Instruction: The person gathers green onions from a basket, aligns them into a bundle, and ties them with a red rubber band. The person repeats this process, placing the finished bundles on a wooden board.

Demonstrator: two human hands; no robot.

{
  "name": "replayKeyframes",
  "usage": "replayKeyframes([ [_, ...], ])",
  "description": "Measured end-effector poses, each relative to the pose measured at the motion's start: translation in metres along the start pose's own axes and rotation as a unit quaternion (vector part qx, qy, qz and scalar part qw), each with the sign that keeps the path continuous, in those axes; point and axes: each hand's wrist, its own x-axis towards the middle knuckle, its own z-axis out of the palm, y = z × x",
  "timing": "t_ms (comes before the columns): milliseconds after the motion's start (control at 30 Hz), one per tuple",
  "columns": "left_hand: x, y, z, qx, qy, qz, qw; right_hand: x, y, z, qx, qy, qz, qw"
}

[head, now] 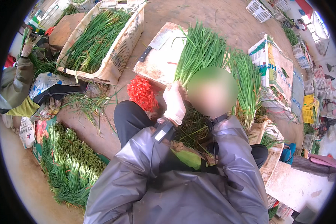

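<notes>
My gloved left hand point(174, 100) is closed around the lower stalks of a bunch of garlic chives point(200, 53), whose green leaves fan out away from me. The leaves lie over the right side of a pale cutting board point(156, 64). On that board rests a cleaver point(145, 54) with a dark handle. My right hand point(212, 96) is close by on the right, but a round blur hides it, so its grip cannot be made out. More long chives point(245, 86) stand just beyond it. A heap of red ties point(142, 92) sits left of my left hand.
A plastic crate point(126, 53) full of chives stands at the upper left. Tied bundles point(70, 165) lie at lower left. Another person's sleeve point(23, 81) shows at the far left. Sacks point(280, 72) stand at right. Loose trimmings point(91, 105) litter the floor.
</notes>
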Motion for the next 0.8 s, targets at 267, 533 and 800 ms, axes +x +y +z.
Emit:
replayKeyframes([
  [267, 0.014, 0.004, 0.001, 0.027, -0.009, 0.045, 0.999, -0.025, -0.035, -0.084, 0.223, 0.079, -0.027, 0.971],
  [533, 0.024, -0.002, -0.004, 0.054, -0.011, 0.059, 0.997, -0.171, -0.018, -0.061, 0.42, -0.541, 0.097, 0.722],
  [800, 0.009, -0.014, 0.003, 0.487, -0.182, 0.203, 0.83, -0.173, 0.012, -0.061, 0.223, -0.526, 0.115, 0.813],
])
